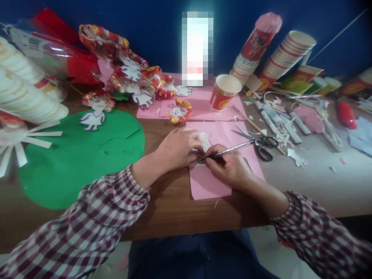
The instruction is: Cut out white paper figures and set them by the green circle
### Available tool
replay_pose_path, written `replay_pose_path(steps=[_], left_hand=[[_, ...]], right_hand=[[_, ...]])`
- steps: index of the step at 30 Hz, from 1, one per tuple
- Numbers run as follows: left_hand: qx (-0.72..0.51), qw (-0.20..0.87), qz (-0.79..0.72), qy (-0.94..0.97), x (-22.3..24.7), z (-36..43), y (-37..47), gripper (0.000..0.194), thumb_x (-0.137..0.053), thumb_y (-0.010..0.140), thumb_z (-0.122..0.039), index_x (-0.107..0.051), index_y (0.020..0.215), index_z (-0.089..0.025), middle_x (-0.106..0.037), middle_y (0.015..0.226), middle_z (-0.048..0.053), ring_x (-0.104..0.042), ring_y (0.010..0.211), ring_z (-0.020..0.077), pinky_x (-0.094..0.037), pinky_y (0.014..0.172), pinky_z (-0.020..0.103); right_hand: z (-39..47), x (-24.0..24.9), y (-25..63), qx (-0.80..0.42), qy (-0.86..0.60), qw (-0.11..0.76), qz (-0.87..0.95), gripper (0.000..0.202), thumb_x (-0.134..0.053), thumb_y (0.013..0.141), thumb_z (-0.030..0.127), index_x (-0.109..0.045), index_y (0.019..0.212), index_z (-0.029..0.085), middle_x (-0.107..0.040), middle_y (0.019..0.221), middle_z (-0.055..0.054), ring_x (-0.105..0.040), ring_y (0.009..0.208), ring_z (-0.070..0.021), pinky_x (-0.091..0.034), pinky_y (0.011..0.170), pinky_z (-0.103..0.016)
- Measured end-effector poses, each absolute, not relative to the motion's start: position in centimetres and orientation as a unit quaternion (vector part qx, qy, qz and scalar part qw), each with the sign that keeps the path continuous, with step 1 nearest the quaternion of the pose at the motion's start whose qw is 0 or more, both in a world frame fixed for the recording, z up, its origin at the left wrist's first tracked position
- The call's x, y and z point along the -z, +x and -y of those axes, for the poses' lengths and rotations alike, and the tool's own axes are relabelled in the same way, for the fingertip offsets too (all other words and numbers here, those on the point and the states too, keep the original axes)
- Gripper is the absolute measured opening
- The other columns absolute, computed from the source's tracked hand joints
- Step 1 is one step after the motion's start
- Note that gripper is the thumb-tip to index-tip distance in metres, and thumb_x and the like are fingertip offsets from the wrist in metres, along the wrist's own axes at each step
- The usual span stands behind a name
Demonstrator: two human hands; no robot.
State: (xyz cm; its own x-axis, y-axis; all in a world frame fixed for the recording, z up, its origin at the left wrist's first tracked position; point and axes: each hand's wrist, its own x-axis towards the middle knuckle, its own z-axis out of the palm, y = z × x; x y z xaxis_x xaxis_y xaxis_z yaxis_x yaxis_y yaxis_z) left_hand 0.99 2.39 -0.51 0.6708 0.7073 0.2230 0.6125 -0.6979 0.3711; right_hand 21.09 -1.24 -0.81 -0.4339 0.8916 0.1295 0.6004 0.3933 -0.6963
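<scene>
My right hand (pixel 228 166) is closed around a pen (pixel 236 147), its tip low over a small white paper piece (pixel 204 140). Curled fingers of my left hand (pixel 180 149) hold that piece down from the left, covering much of it. Both hands meet above a pink paper sheet (pixel 210 186) on the table. Black-handled scissors (pixel 263 145) lie partly open just beyond the pen's back end.
A green paper disc (pixel 72 174) carries a paper doll figure (pixel 94 112) at left. Behind my hands stand a red and white paper cup (pixel 223 93) and leaning cup stacks (pixel 286 58). Markers (pixel 270 120) and paper scraps litter the right side.
</scene>
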Motion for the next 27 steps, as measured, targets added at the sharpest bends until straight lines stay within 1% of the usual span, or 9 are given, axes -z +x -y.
replay_pose_path(steps=[5,11,15,27], left_hand=[[-0.179,0.139,-0.364,0.903,0.68,-2.45,0.98,0.013,-0.061,0.083,-0.029,-0.073,0.085,-0.026,-0.067,0.093,0.002,-0.057,0.092,0.0188,-0.042,0.084,0.034],[-0.184,0.137,-0.363,0.903,0.71,-2.47,0.99,0.013,-0.061,0.083,-0.028,-0.073,0.084,-0.026,-0.067,0.093,0.002,-0.057,0.092,0.0189,-0.042,0.083,0.033],[-0.184,0.14,-0.367,0.901,0.6,-2.39,0.99,0.012,-0.062,0.082,-0.028,-0.073,0.084,-0.026,-0.067,0.093,0.002,-0.057,0.092,0.0189,-0.043,0.084,0.034],[-0.177,0.144,-0.37,0.901,0.68,-2.45,1.0,0.009,-0.064,0.08,-0.026,-0.072,0.084,-0.025,-0.067,0.093,0.001,-0.056,0.094,0.0185,-0.043,0.086,0.035]], right_hand=[[1.2,0.63,21.09,-0.281,-0.459,0.254,0.804,0.008,-0.058,0.084,0.024,-0.063,0.088,0.019,-0.065,0.069,0.0,-0.059,0.058,-0.0122,-0.043,0.055,-0.022],[1.15,0.22,20.84,-0.298,-0.421,0.282,0.809,0.006,-0.056,0.083,0.016,-0.062,0.084,0.018,-0.064,0.07,0.001,-0.058,0.06,-0.0107,-0.043,0.056,-0.02],[1.11,0.08,20.69,-0.302,-0.421,0.285,0.806,0.006,-0.056,0.082,0.014,-0.062,0.082,0.017,-0.063,0.068,0.002,-0.057,0.059,-0.0102,-0.043,0.056,-0.02],[1.16,0.5,20.95,-0.299,-0.432,0.276,0.805,0.007,-0.056,0.084,0.021,-0.063,0.086,0.018,-0.063,0.068,0.001,-0.056,0.059,-0.0106,-0.042,0.056,-0.021]])
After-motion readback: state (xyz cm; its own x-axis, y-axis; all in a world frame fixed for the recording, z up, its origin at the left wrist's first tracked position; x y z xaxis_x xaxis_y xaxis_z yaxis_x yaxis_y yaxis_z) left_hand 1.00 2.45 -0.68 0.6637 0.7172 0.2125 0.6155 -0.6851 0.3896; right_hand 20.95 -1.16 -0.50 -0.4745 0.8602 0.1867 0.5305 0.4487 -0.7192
